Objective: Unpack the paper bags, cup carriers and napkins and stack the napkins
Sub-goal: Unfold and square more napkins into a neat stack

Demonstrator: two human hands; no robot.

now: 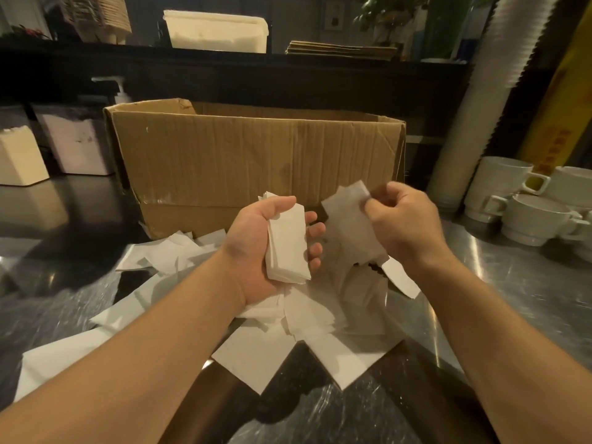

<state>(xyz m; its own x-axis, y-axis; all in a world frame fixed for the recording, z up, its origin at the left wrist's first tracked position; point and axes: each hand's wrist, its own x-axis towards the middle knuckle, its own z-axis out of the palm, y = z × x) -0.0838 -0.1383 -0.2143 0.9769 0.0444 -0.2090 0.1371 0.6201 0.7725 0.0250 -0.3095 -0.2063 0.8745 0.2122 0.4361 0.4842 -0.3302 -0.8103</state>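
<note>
Here our left hand cups the gathered napkin stack so edges align, while our right hand pinches one napkin beside it; loose napkins lie beneath both.

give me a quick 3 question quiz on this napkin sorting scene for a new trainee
1. True or false: the left hand grips a stack of napkins.
2. What does the right hand pinch? A) a cup B) a single napkin C) a box flap
3. What stands right behind the loose napkins on the counter?

Key: 1. true. 2. B. 3. the cardboard box.
</note>
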